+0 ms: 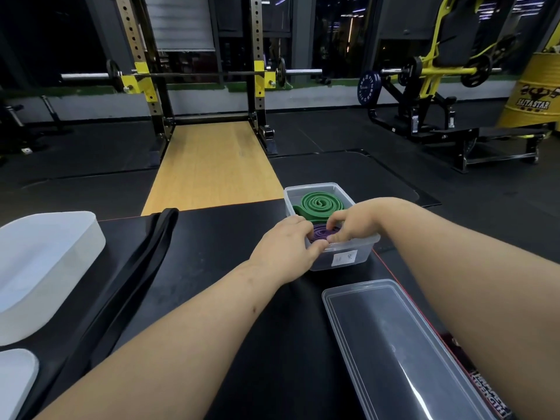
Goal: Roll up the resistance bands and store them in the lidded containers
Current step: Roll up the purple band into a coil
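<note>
Black tabletop mat (230,268): clear rectangular plastic container (348,257), coiled green rubber band (319,203) inside (far end); left hand (288,250) and right hand (360,219) both grip coiled purple rubber band (321,233).

A weight-training gym: a steel power rack (133,40) with yellow hooks carries a plate-loaded barbell (197,74) above a wooden lifting platform (212,165) set into black rubber flooring (75,153). To the right stands a yellow-framed plate-loaded machine (430,68), with a blue weight plate (368,87) beside it and a yellow drum (533,95) lettered "SAIYASTAR". In the foreground lies more training kit — a green resistance band (318,203) and a purple resistance band (321,233), coiled in a clear container (348,256).
</note>
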Available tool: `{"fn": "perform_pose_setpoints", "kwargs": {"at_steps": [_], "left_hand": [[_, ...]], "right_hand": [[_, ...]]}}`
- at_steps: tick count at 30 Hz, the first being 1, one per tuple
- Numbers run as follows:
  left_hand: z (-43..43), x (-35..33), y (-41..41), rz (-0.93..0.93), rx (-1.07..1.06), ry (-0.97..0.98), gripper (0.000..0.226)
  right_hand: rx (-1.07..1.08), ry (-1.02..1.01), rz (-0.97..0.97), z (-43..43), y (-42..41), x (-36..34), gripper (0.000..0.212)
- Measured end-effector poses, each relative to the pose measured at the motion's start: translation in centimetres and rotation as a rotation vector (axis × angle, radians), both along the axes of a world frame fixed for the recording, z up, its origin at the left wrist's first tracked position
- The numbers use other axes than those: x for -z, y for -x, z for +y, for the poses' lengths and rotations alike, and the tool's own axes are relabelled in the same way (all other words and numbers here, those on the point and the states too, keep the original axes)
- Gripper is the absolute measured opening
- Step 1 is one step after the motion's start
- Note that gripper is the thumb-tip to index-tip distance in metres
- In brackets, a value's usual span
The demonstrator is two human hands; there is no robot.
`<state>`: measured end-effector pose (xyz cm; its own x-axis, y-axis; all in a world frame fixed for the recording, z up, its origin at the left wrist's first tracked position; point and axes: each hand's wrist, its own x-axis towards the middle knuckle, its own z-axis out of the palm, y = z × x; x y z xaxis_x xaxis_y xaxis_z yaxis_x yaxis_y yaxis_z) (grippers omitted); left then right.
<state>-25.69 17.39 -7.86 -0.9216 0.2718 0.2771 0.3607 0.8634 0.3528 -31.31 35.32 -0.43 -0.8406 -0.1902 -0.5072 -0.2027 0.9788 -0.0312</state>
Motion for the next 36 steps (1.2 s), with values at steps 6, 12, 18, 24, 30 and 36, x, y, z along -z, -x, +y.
{"fn": "perform_pose_setpoints", "kwargs": {"at_steps": [6,12,18,24,30,36], "left_hand": [[0.0,0.3,-0.3,-0.004,-0.004,-0.024,0.03],[0.0,-0.8,-0.6,-0.027,-0.001,0.036,0.033],[0.1,-1.2,-1.1,-0.013,-0.003,0.101,0.033],[0.1,-1.6,-1.3,-0.03,-0.012,0.12,0.04],[-1.4,-3.1,-2.6,-0.017,-0.037,0.136,0.051],[-4.1,-6.8,-7.3,-0.021,-0.115,0.176,0.054]], "right_hand": [[-0.011,-0.09,0.134,-1.8,0.7,2.1,0.028],[0.043,0.15,0.146,0.2,-0.9,1.3,0.047],[0.071,0.273,0.327,0.7,-1.8,3.8,0.035],[0.079,0.285,0.409,0.9,-2.4,4.4,0.041],[0.092,0.335,0.46,0.6,-4.3,3.7,0.054],[0.044,0.383,0.524,-2.0,-9.0,0.6,0.059]]}}
